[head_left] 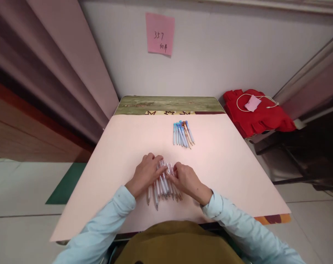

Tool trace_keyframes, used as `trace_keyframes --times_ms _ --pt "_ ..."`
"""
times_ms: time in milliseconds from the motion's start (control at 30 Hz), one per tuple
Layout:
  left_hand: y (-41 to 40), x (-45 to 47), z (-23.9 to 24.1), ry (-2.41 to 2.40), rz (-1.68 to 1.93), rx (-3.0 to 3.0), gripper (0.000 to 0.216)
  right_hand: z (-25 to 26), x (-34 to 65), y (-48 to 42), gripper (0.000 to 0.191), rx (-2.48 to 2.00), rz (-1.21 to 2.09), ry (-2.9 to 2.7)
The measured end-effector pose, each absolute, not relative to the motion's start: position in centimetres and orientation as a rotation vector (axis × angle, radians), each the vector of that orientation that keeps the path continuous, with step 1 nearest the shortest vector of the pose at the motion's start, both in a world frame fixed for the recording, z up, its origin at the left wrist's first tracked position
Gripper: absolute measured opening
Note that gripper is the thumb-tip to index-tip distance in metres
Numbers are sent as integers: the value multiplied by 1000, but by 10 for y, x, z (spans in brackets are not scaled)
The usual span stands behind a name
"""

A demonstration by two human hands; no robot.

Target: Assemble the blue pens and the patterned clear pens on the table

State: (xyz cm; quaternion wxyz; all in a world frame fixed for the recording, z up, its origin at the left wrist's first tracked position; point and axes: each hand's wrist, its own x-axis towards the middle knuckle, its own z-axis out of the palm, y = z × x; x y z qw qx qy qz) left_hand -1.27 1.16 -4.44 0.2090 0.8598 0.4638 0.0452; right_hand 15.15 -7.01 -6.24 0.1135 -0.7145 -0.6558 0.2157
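Observation:
A spread of several clear and whitish pens (163, 185) lies close to me on the pale pink sheet, tips toward me. My left hand (147, 171) is curled over their left and far part, fingers closed about the upper ends. From the right, my right hand (187, 178) pinches at the upper ends on that side, thumb against the pens. Both hands hide part of the barrels. Farther off, a second group of blue and orange-brown pens (183, 134) lies bunched together, apart from my hands.
The pink sheet (122, 146) covers most of the table, whose green wood-look top (169, 104) shows at the far edge. A pink note (160, 35) is stuck on the wall. To the right, red cloth (254, 117) bears a white cable (240, 106). Curtains hang left.

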Motion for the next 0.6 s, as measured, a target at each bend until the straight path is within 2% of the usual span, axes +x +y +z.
trace_keyframes --times_ms 167,267,367,500,600 --pt "0 -25 -39 1292 106 2355 37 -63 148 -76 24 -1937 730 -1868" --pt "12 -25 -35 1288 80 2306 45 -59 166 -66 23 -1876 782 -1823" --pt "43 -8 -34 1268 170 2216 54 -52 206 -34 26 -1944 676 -1710" --pt "96 42 -35 1208 382 1713 39 -51 255 28 41 -2149 293 -1457" --pt "125 82 -36 1346 439 1352 22 -57 266 64 58 -2281 313 -1382"
